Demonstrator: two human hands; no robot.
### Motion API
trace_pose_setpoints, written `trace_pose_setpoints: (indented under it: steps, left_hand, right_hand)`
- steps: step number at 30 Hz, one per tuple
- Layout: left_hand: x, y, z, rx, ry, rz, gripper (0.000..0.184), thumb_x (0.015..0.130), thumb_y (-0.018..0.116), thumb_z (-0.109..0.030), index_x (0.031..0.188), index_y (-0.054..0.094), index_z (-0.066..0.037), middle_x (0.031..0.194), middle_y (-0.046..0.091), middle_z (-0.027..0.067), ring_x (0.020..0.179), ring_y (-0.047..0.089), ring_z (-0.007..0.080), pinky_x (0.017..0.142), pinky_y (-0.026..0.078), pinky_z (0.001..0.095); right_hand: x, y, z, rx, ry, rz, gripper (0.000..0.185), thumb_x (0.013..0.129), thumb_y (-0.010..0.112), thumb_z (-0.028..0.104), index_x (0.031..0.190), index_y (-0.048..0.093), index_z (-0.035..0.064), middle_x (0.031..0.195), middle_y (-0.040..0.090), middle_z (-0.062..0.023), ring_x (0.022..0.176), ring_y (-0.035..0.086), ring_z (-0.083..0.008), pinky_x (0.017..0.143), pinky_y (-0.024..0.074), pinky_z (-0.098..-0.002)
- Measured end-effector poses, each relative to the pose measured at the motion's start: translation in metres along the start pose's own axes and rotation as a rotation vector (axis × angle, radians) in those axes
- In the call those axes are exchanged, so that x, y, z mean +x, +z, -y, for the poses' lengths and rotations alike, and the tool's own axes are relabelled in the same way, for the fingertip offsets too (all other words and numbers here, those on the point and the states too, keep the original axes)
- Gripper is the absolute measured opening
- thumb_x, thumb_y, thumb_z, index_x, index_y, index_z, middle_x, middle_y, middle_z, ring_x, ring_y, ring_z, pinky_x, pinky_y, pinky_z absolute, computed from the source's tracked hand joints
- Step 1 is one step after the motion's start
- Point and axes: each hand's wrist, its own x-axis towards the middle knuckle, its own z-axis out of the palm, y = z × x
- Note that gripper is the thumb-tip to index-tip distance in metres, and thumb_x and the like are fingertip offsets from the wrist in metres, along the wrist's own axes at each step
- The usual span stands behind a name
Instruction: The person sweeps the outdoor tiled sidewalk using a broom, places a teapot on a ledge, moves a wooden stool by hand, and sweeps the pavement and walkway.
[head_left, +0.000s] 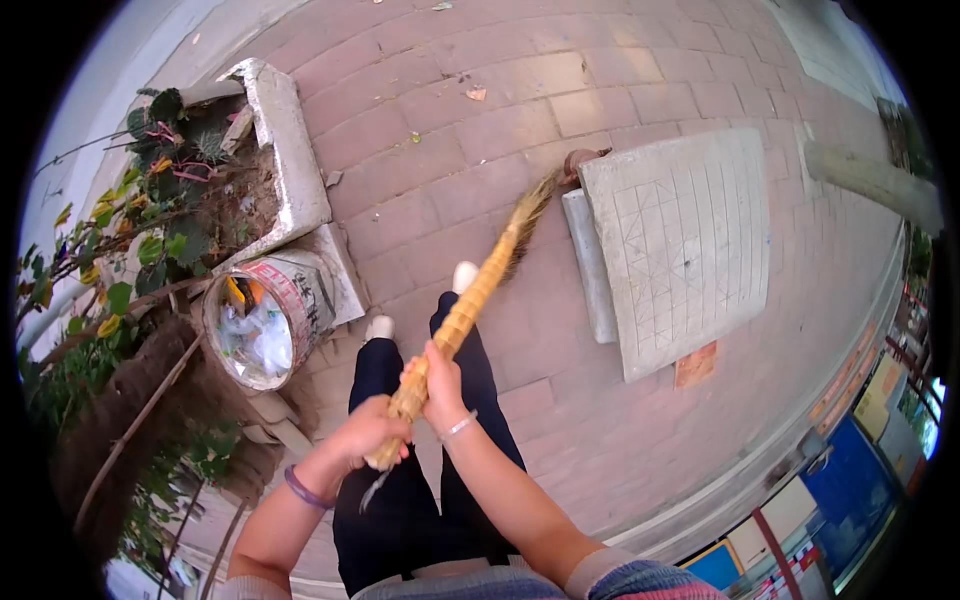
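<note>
We hold straw broom (484,289) in both hands, left hand (377,432) wrapped near butt, right hand (441,388) closed farther along; bristles point over brick paving (400,222). Likely light, stiff-handled, springy-tipped; ribbed handle seems best grip.

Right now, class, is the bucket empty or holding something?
Holding something: through the open top of the bucket, pale crumpled litter shows. How deep it goes, I cannot tell.
</note>
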Motion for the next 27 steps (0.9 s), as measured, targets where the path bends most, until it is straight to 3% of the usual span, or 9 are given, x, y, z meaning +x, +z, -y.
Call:
trace_pose_setpoints:
  steps: [6,7,8,12,15,16,18,22,27]
  left_hand:
    - [0.015,0.041,-0.009,-0.072,0.264,-0.185,0.033,0.072,0.057,-0.001,0.098,0.036,0.002,0.075,0.051,0.0084,0.051,0.057,0.0167,0.046,0.05,0.0296]
    - [0.019,0.058,-0.005,-0.092,0.382,-0.207,0.034,0.072,0.057,-0.001,0.098,0.036,0.002,0.074,0.051,0.0083,0.052,0.057,0.0174,0.046,0.05,0.0302]
    - [0.014,0.075,-0.013,-0.123,0.35,-0.253,0.038,0.07,0.057,0.0,0.102,0.037,0.004,0.073,0.053,0.0097,0.053,0.059,0.0196,0.047,0.051,0.0309]
    - [0.039,0.139,-0.008,-0.226,0.553,-0.251,0.037,0.073,0.062,-0.002,0.099,0.036,0.002,0.079,0.056,0.0123,0.055,0.061,0.0184,0.047,0.051,0.0306]
    - [0.03,0.181,-0.018,-0.337,0.696,-0.154,0.031,0.079,0.06,-0.009,0.097,0.036,0.002,0.081,0.055,0.01,0.059,0.061,0.016,0.049,0.05,0.0295]
    - [0.016,0.191,-0.024,-0.488,0.628,0.019,0.031,0.08,0.058,-0.009,0.1,0.037,0.001,0.084,0.055,0.0097,0.065,0.061,0.0158,0.053,0.05,0.0291]
    - [0.03,0.229,-0.007,-0.752,0.66,0.281,0.031,0.082,0.055,-0.01,0.108,0.04,-0.001,0.092,0.053,0.0075,0.078,0.059,0.0147,0.066,0.049,0.0289]
    - [-0.003,0.266,0.011,-0.911,0.607,0.582,0.036,0.082,0.059,-0.013,0.112,0.041,-0.004,0.099,0.053,0.0048,0.091,0.055,0.0139,0.077,0.046,0.0293]
    - [-0.005,0.306,0.047,-1.377,0.486,0.631,0.037,0.086,0.055,-0.008,0.117,0.037,-0.003,0.108,0.052,0.0088,0.104,0.053,0.0204,0.091,0.044,0.038]
  right_hand:
    - [0.017,0.024,0.059,-0.22,0.048,0.258,0.021,0.085,0.057,0.022,0.085,0.048,0.003,0.068,0.054,-0.0076,0.058,0.056,-0.0166,0.053,0.0503,-0.0294]
    - [0.012,0.023,0.073,-0.268,0.045,0.275,0.02,0.084,0.057,0.02,0.085,0.049,0.0024,0.068,0.054,-0.0076,0.059,0.056,-0.0164,0.054,0.0509,-0.0293]
    - [0.006,0.023,0.086,-0.315,0.048,0.296,0.019,0.084,0.058,0.018,0.086,0.049,0.0018,0.069,0.054,-0.0075,0.059,0.056,-0.0162,0.055,0.0515,-0.0291]
    - [-0.027,0.028,0.147,-0.66,-0.153,0.247,0.019,0.082,0.06,0.016,0.087,0.051,0.0004,0.069,0.056,-0.0078,0.057,0.057,-0.0153,0.052,0.0516,-0.0276]
    - [-0.049,0.023,0.186,-0.895,-0.188,0.196,0.022,0.082,0.06,0.016,0.093,0.049,0.0005,0.068,0.054,-0.0063,0.053,0.053,-0.0126,0.049,0.0469,-0.0244]
    - [-0.058,0.017,0.196,-0.922,-0.167,0.185,0.025,0.082,0.06,0.017,0.098,0.049,0.0003,0.067,0.053,-0.0058,0.051,0.05,-0.0115,0.047,0.0444,-0.0227]
    - [-0.079,0.003,0.214,-0.981,-0.049,0.22,0.028,0.083,0.059,0.017,0.101,0.047,0.0001,0.066,0.052,-0.005,0.051,0.049,-0.0113,0.047,0.0438,-0.0222]
    - [-0.117,-0.019,0.221,-1.119,0.317,0.189,0.025,0.082,0.058,0.015,0.1,0.047,0.0001,0.07,0.053,-0.006,0.055,0.051,-0.012,0.048,0.0454,-0.0232]
    - [-0.118,-0.049,0.185,-1.41,0.8,0.104,0.026,0.08,0.061,0.016,0.098,0.05,-0.0007,0.072,0.054,-0.007,0.056,0.053,-0.0132,0.05,0.047,-0.025]
